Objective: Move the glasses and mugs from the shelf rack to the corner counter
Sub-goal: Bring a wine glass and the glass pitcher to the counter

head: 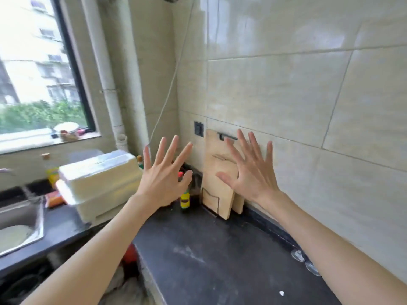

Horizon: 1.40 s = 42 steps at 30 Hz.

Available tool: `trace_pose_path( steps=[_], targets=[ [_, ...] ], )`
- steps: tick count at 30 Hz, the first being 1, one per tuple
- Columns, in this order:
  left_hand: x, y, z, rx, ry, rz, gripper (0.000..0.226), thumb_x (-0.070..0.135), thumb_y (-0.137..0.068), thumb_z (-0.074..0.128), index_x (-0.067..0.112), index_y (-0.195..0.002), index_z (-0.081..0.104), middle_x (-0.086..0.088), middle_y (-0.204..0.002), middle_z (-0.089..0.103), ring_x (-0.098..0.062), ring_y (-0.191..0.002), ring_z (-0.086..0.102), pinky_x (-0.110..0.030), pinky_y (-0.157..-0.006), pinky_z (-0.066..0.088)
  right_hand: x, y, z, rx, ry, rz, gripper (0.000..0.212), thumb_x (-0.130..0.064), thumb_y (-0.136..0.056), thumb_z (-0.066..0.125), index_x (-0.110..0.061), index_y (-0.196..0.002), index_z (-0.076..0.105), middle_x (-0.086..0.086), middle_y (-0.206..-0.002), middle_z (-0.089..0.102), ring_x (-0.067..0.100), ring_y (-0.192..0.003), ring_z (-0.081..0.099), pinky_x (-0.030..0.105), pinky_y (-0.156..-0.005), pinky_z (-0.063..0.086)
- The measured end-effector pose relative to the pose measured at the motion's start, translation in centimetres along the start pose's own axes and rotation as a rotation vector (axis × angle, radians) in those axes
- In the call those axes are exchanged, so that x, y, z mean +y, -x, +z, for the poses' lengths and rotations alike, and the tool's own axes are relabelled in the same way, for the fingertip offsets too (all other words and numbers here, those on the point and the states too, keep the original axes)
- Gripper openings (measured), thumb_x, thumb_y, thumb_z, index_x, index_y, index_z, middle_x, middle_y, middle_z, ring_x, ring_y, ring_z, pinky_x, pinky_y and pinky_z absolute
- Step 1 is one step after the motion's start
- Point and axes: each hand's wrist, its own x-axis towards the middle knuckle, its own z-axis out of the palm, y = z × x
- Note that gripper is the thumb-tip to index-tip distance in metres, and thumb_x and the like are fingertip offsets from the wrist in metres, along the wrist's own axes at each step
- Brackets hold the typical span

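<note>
Showing a matt, slightly dusty finish with pale smears: dark stone-like corner counter (209, 260), lower centre of the frame. Gleaming with soft reflections: glossy, smooth beige wall tiles (286, 84), upper right. Standing in pale, unvarnished, matt wood against those tiles: rectangular cutting board (217, 190), centre. Shining as brushed metal: steel sink (22, 219), left edge. Looking like smooth, semi-glossy plastic: cream lidded box (99, 179), left of centre. Glinting as glossy plastic or glass, material unclear: small yellow-labelled bottle (185, 200), centre.
</note>
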Motion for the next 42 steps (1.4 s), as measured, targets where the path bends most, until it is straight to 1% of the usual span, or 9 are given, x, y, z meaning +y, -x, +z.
trace_pose_path(
  steps=[3, 8, 12, 17, 22, 26, 31, 37, 42],
  targets=[
    [-6.0, 4.5, -3.2, -0.002, -0.093, -0.130, 0.068, 0.050, -0.089, 0.031, 0.042, -0.145, -0.006, 0.001, -0.160, -0.006, -0.026, -0.146, -0.010, -0.057, -0.112, -0.011, -7.2, -2.4, 0.6, 0.038, -0.074, -0.125, 0.084, -0.071, -0.080, 0.034, -0.038, -0.145, -0.008, -0.002, -0.158, -0.009, 0.022, -0.145, -0.012, 0.059, -0.110, -0.011],
    [-16.7, 13.0, -9.9, -0.006, -0.245, -0.379, 0.067, 0.054, -0.091, 0.027, 0.046, -0.142, -0.015, 0.003, -0.158, -0.015, -0.025, -0.144, -0.018, -0.057, -0.112, -0.014, -22.3, -5.4, 1.2, 0.091, -0.222, -0.380, 0.085, -0.070, -0.081, 0.034, -0.043, -0.137, -0.023, -0.004, -0.153, -0.022, 0.022, -0.143, -0.018, 0.059, -0.109, -0.015],
    [-25.1, 20.5, -15.7, 0.017, -0.349, -0.550, 0.067, 0.054, -0.091, 0.027, 0.045, -0.142, -0.015, 0.005, -0.157, -0.020, -0.022, -0.142, -0.024, -0.055, -0.111, -0.019, -35.6, -6.6, 1.0, 0.123, -0.342, -0.559, 0.084, -0.069, -0.081, 0.035, -0.040, -0.141, -0.017, -0.007, -0.153, -0.022, 0.019, -0.139, -0.024, 0.057, -0.109, -0.016],
    [-35.1, 30.0, -22.4, 0.014, -0.443, -0.690, 0.068, 0.054, -0.091, 0.025, 0.051, -0.133, -0.029, 0.008, -0.152, -0.031, -0.020, -0.139, -0.032, -0.054, -0.109, -0.023, -52.1, -6.6, 0.4, 0.153, -0.425, -0.706, 0.085, -0.068, -0.080, 0.040, -0.036, -0.145, -0.005, 0.000, -0.158, -0.008, 0.023, -0.144, -0.014, 0.057, -0.111, -0.014],
    [-45.4, 38.4, -28.8, 0.002, -0.542, -0.825, 0.071, 0.057, -0.090, 0.025, 0.053, -0.129, -0.033, 0.009, -0.150, -0.034, -0.018, -0.135, -0.036, -0.051, -0.108, -0.025, -68.0, -6.4, -0.7, 0.138, -0.551, -0.762, 0.085, -0.071, -0.080, 0.035, -0.039, -0.139, -0.019, -0.003, -0.152, -0.024, 0.024, -0.143, -0.019, 0.060, -0.111, -0.014],
    [-52.3, 42.6, -32.1, -0.004, -0.605, -0.912, 0.069, 0.059, -0.089, 0.025, 0.052, -0.133, -0.028, 0.006, -0.153, -0.028, -0.018, -0.138, -0.031, -0.050, -0.109, -0.024, -78.3, -6.8, -1.3, 0.128, -0.624, -0.823, 0.086, -0.071, -0.081, 0.035, -0.039, -0.138, -0.021, -0.002, -0.155, -0.022, 0.023, -0.143, -0.020, 0.056, -0.108, -0.022],
    [-59.4, 46.9, -33.8, -0.010, -0.679, -0.984, 0.066, 0.062, -0.087, 0.018, 0.050, -0.134, -0.028, 0.007, -0.153, -0.026, -0.019, -0.138, -0.029, -0.051, -0.108, -0.023, -88.9, -8.4, -0.8, 0.110, -0.709, -0.888, 0.085, -0.070, -0.081, 0.036, -0.037, -0.145, -0.009, -0.006, -0.150, -0.024, 0.023, -0.143, -0.017, 0.059, -0.111, -0.013],
    [-69.7, 49.9, -35.2, -0.024, -0.682, -1.066, 0.063, 0.065, -0.085, 0.015, 0.052, -0.129, -0.029, 0.011, -0.146, -0.029, -0.017, -0.138, -0.028, -0.048, -0.107, -0.024, -100.6, -11.2, 2.2, 0.076, -0.779, -0.942, 0.085, -0.071, -0.081, 0.035, -0.039, -0.144, -0.012, -0.001, -0.157, -0.016, 0.021, -0.143, -0.018, 0.057, -0.112, -0.013],
    [-78.8, 50.4, -37.5, -0.040, -0.703, -1.105, 0.064, 0.064, -0.086, 0.017, 0.051, -0.135, -0.022, 0.008, -0.156, -0.019, -0.018, -0.142, -0.023, -0.051, -0.110, -0.021, -109.7, -16.6, 3.3, 0.094, -0.815, -0.978, 0.083, -0.070, -0.082, 0.035, -0.037, -0.146, -0.006, 0.000, -0.158, -0.012, 0.023, -0.144, -0.013, 0.055, -0.111, -0.013]
  ],
)
